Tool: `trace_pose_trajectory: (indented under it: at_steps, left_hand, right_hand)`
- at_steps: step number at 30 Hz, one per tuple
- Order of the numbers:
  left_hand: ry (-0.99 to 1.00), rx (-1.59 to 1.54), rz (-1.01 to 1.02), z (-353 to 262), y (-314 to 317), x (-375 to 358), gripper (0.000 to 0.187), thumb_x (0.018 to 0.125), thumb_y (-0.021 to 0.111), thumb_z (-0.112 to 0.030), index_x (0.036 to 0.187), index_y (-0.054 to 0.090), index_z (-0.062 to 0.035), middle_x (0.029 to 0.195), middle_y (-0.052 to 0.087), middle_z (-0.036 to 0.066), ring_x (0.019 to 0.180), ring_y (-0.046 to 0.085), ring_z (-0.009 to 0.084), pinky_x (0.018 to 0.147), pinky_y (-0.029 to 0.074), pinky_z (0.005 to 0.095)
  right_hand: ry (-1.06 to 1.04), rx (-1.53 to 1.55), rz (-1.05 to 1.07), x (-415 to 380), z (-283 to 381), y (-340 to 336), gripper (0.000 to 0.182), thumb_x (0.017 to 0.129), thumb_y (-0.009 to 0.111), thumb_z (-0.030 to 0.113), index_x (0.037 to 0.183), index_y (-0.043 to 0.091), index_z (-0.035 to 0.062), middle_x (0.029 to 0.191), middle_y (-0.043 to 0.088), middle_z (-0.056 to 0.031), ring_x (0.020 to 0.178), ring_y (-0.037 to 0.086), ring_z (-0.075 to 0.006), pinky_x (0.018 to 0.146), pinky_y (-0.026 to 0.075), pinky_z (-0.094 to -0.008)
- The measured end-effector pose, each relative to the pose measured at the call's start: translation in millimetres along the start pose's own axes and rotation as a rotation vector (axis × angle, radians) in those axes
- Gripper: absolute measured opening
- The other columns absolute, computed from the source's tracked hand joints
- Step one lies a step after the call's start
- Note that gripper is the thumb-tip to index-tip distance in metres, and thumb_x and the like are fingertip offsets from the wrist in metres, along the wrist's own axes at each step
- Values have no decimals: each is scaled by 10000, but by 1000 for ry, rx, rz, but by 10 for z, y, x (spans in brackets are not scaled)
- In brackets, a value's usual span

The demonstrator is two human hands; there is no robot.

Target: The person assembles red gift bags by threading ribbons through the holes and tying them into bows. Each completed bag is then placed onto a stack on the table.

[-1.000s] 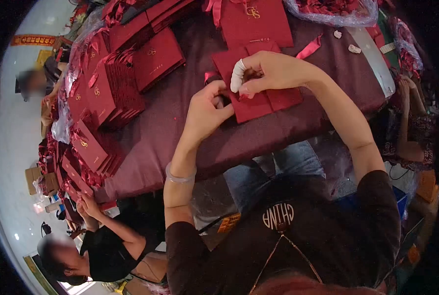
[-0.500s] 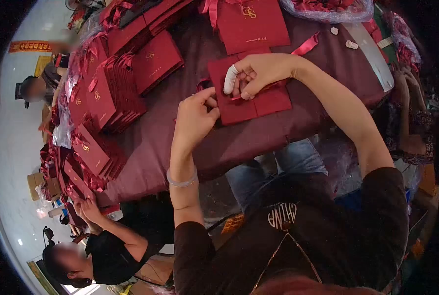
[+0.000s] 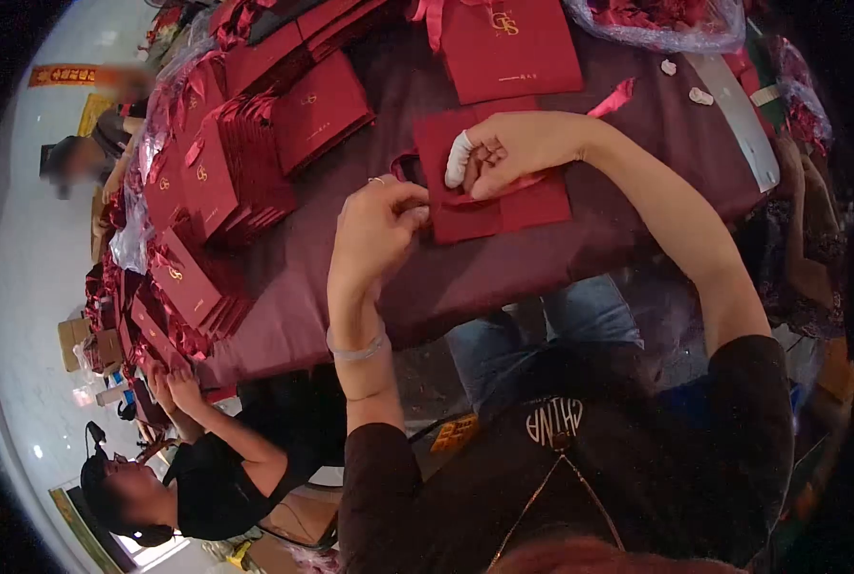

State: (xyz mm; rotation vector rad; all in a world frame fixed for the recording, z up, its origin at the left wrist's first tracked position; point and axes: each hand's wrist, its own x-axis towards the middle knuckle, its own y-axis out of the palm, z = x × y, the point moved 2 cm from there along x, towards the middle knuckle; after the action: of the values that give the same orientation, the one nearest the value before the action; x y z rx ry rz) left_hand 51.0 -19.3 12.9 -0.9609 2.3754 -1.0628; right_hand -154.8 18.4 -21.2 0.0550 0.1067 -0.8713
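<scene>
Far over at nine o'clock the stacked red folders (image 3: 218, 182) crowd the bench (image 3: 341, 258), and a co-worker's hands (image 3: 174, 387) reach at the lower stack near its corner. Coming right, the person's left hand (image 3: 377, 222) is pinched shut at its fingertips on something small at the left edge of the open red card (image 3: 503, 206); it looks like a bit of ribbon, though I cannot tell for sure. The card lies flat on the dark cloth, its long axis running roughly nine to three, and it sits at about two o'clock from that left hand, touching it.

The right hand (image 3: 513, 148) lies on top of the card near its upper middle, fingers curled and pressing down, one finger wrapped in a white finger cot (image 3: 458, 158). It is the nearer hand to the card's centre. A pink ribbon end (image 3: 614, 98) trails off at one o'clock from it.

The bench edge runs just below the card at six o'clock; bare cloth lies to the right, towards three o'clock. Another closed folder (image 3: 513, 48) sits just beyond at twelve.
</scene>
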Motion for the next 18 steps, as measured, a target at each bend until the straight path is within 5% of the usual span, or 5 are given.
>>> trace_pose_trajectory:
  at_steps: [4,9,14,16,18]
  left_hand:
    - [121,18,54,52,-126,-11,157,685,659,-71,840,674,-68,696,578,114,670,561,237,623,435,321]
    - [43,70,104,181,-368,-83,162,697,651,-16,855,676,-40,736,583,76,732,564,159,654,428,283]
    - [-115,55,-102,591,-644,-195,161,665,664,-25,818,695,-61,665,602,78,636,567,181,616,436,291]
    - [-163,-4,-48,517,-662,-202,249,679,640,2,909,684,-82,770,628,84,684,580,175,639,443,290]
    - [156,103,-418,403,-667,-156,356,690,578,59,1005,645,-91,908,625,91,733,588,165,661,448,282]
  right_hand:
    - [-4,-6,-12,-9,56,35,371,751,686,72,1082,530,4,963,588,-57,846,546,-112,728,440,-233]
    - [8,-182,-58,5,61,67,430,711,710,75,1099,532,23,902,567,-42,748,502,-91,676,439,-230]
    - [-28,-174,-77,-7,53,79,463,721,692,68,1146,511,34,887,544,-34,721,484,-75,654,424,-215]
    - [-35,-169,-61,0,54,87,472,725,682,65,1161,502,40,892,541,-34,719,480,-76,655,422,-213]
    - [-43,-168,-46,0,78,91,481,729,672,62,1175,494,46,896,538,-34,716,476,-77,656,420,-211]
